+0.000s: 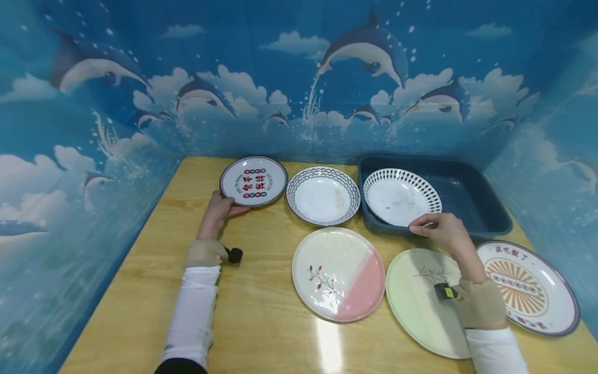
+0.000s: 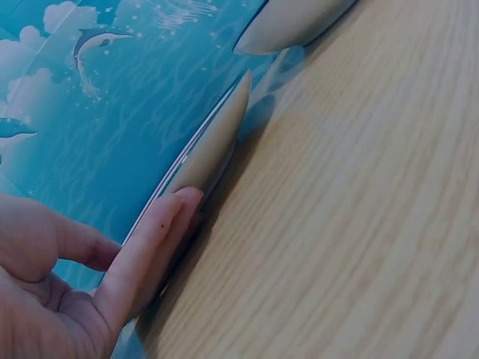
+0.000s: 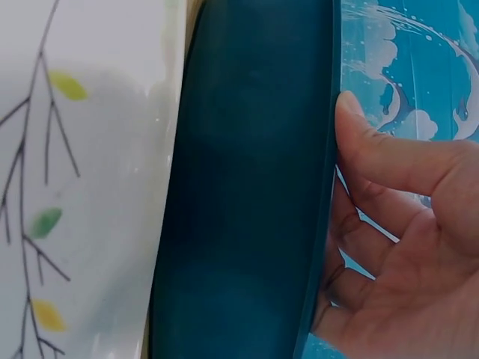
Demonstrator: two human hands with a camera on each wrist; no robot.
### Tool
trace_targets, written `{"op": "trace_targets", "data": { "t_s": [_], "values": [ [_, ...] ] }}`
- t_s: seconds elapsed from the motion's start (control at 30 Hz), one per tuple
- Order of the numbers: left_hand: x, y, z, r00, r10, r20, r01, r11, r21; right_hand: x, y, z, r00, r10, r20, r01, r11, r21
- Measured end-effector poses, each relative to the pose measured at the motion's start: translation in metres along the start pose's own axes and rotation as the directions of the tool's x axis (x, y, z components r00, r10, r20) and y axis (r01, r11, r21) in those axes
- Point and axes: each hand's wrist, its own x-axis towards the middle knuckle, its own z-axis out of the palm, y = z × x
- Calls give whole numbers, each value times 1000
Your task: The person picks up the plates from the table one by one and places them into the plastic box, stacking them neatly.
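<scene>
My left hand (image 1: 218, 212) grips the near-left rim of a round white plate (image 1: 254, 181) with red characters and a dark edge. In the left wrist view that plate (image 2: 213, 142) is edge-on, tilted over the table, fingers (image 2: 146, 250) along its underside. On the right, my right hand (image 1: 444, 234) pinches the near rim of a white plate with a black diamond border (image 1: 402, 197). That plate sits tilted inside the dark blue basin (image 1: 467, 195). The right wrist view has the hand (image 3: 408, 217) at the basin's rim (image 3: 334, 90), with the pinched plate hidden.
A wavy-bordered white plate (image 1: 323, 196) stands between the hands. Nearer lie a pink-and-cream plate (image 1: 338, 275), a pale green plate (image 1: 420, 306) under the right forearm, and a sunburst plate (image 1: 528, 285) at the right. Dolphin-printed sheeting (image 1: 299, 78) surrounds the wooden table (image 1: 252, 311).
</scene>
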Motion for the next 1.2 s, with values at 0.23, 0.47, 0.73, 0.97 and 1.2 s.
{"op": "trace_targets", "data": {
  "t_s": [0.23,0.47,0.73,0.97,1.2],
  "values": [
    [2,0,-3,999,-27,-21,26,998,-59,1,-2,-1,999,34,17,-34,999,11],
    [1,4,-9,998,-28,-55,25,998,-60,0,-2,0,1000,28,4,-28,1000,9],
    [-12,18,-17,999,-1,-53,-4,996,-94,1,-1,1,999,35,4,-35,999,19],
    [-24,32,-17,999,39,10,-39,999,-34,1,0,1,1000,25,2,-25,1000,20],
    [-33,43,1,995,75,70,-75,997,-5,4,-2,-4,999,13,40,-14,1000,6]
  ]
}}
